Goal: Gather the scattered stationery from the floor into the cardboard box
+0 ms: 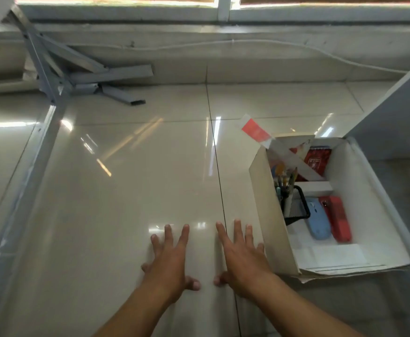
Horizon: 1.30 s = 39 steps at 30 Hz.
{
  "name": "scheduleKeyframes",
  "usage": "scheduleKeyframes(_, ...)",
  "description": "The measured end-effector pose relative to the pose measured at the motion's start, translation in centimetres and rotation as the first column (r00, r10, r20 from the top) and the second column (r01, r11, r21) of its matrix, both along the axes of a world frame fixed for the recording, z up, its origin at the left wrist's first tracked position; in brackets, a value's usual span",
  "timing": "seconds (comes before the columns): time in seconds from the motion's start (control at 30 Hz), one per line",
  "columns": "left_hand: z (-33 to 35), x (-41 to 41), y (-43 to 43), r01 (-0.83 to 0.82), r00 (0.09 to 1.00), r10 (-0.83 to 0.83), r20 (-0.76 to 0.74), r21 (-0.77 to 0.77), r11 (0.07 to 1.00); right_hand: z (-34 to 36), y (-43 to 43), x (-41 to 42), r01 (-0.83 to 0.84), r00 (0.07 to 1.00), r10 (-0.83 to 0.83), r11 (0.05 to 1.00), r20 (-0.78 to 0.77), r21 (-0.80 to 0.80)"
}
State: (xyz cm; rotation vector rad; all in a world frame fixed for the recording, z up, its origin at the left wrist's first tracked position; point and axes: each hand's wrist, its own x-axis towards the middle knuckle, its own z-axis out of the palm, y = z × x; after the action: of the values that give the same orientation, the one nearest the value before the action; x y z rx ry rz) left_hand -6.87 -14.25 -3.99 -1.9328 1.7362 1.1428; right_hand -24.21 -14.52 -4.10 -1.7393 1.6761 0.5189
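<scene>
both hands, left (168, 260) and right (241, 255), spread flat, empty, over bare floor (126, 178); the cardboard box (265, 215) looks light, thin-walled: grip its rims.

No legible text found. White print and emblem noted on cover of red spiral-bound notebook (317, 161) lying in white-lined cardboard box (267, 215): too blurred to be read. Faint marks on red-and-white cardboard flap (256, 130): not decipherable.

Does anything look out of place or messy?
A long white and red strip lies slanted across the cardboard box, its end poking out past the far corner. Grey metal bars lie heaped by the wall.
</scene>
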Motion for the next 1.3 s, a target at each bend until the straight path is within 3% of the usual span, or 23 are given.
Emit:
scheduleKeyframes(0.3,-1.6,-1.6,0.6,0.074,0.989,-0.082,0.122,0.070,0.995,-2.3,0.3,1.2,0.058,0.998,-0.057,0.998,-0.037,0.021)
scheduleKeyframes(0.5,-2.4,-1.9,0.2,0.089,0.981,-0.101,0.166,0.078,0.993,-2.4,-0.1,0.8,0.011,0.998,-0.011,1.000,-0.060,0.013)
scheduleKeyframes(0.63,-2.5,-1.5,-0.1,0.138,0.975,-0.155,0.161,0.112,0.984,-1.6,-1.0,0.0,-0.037,0.999,0.040,0.997,-0.032,0.074)
scheduleKeyframes(0.77,-0.9,0.2,-1.9,0.196,0.976,-0.210,0.062,0.178,0.964,0.8,-2.5,-1.6,-0.007,0.997,-0.005,0.987,0.072,0.163)
scheduleKeyframes(0.83,0.3,1.1,-3.1,0.185,0.981,-0.191,0.037,0.137,0.973,2.8,-2.7,-1.8,0.075,0.986,-0.090,0.991,0.142,0.107)
scheduleKeyframes(0.97,3.9,-0.2,-2.8,0.089,0.995,-0.094,-0.039,-0.123,0.988,7.1,-0.2,-1.5,0.247,0.941,-0.151,0.917,0.302,-0.312)
scheduleKeyframes(1.1,8.3,-1.9,-1.2,0.184,0.980,-0.195,-0.040,-0.195,0.963,10.3,1.9,-2.3,0.147,0.982,-0.047,0.801,0.184,-0.580)
scheduleKeyframes(1.2,10.8,-2.4,-1.9,0.278,0.959,-0.285,0.009,-0.254,0.927,11.3,1.9,-3.9,0.137,0.991,-0.111,0.818,0.081,-0.559)
scheduleKeyframes(1.3,12.3,-2.7,-1.2,0.339,0.940,-0.338,0.051,-0.278,0.899,11.8,2.6,-4.8,0.213,0.972,-0.234,0.919,-0.024,-0.330)
